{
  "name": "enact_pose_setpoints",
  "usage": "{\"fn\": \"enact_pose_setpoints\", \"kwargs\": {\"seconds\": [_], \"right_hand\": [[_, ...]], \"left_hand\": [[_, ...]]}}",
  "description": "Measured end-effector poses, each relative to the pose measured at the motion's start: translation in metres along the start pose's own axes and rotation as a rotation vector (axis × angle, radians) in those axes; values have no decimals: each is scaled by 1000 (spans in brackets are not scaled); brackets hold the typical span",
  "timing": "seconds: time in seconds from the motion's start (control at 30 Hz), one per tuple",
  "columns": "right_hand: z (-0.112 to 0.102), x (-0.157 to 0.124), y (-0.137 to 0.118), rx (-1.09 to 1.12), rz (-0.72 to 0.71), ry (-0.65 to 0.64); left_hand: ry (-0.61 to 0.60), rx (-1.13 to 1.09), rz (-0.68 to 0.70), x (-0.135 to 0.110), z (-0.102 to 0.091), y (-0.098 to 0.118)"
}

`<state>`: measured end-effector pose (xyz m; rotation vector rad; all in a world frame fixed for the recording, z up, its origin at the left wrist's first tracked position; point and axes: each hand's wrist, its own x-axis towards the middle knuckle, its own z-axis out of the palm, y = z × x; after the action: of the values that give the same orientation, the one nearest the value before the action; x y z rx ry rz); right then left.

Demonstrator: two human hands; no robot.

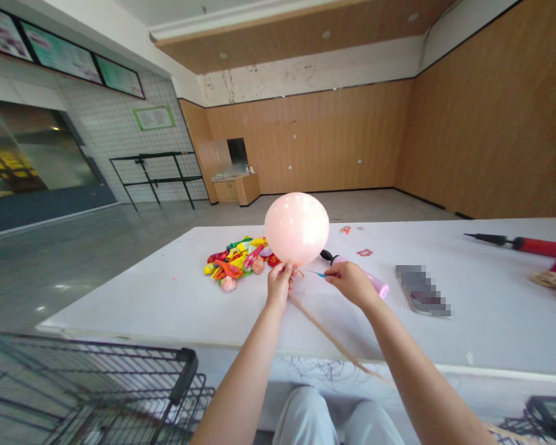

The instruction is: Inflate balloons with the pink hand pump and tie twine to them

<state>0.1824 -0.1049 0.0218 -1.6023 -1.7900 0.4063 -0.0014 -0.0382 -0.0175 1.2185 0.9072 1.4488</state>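
A blown-up pale pink balloon [296, 227] stands above the white table [167, 296]. My left hand [279, 282] pinches its neck together with the top of a thin wooden stick [327, 337] that slants down toward my lap. My right hand [349, 281] is closed in a pinch on a thin blue strand [317, 272] that runs toward the balloon's neck. Both hands hover just over the table's middle.
A heap of limp coloured balloons [236, 259] lies left of the hands. A pink hand pump [373, 282] lies behind my right hand, a phone [421, 289] to its right. A red pump [532, 245] and rope [553, 283] sit far right. A black wire cart [97, 389] stands lower left.
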Motion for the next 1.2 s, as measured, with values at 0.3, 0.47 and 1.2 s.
{"fn": "enact_pose_setpoints", "kwargs": {"seconds": [0.3,0.47,1.2], "right_hand": [[-14,-68,31,-485,147,-33],[-12,-69,21,-506,113,0],[75,59,-17,1012,456,-119]], "left_hand": [[-5,-4,-10,2,0,0],[-11,8,-3,3,-1,-2],[-214,90,-33,-4,1,0]]}}
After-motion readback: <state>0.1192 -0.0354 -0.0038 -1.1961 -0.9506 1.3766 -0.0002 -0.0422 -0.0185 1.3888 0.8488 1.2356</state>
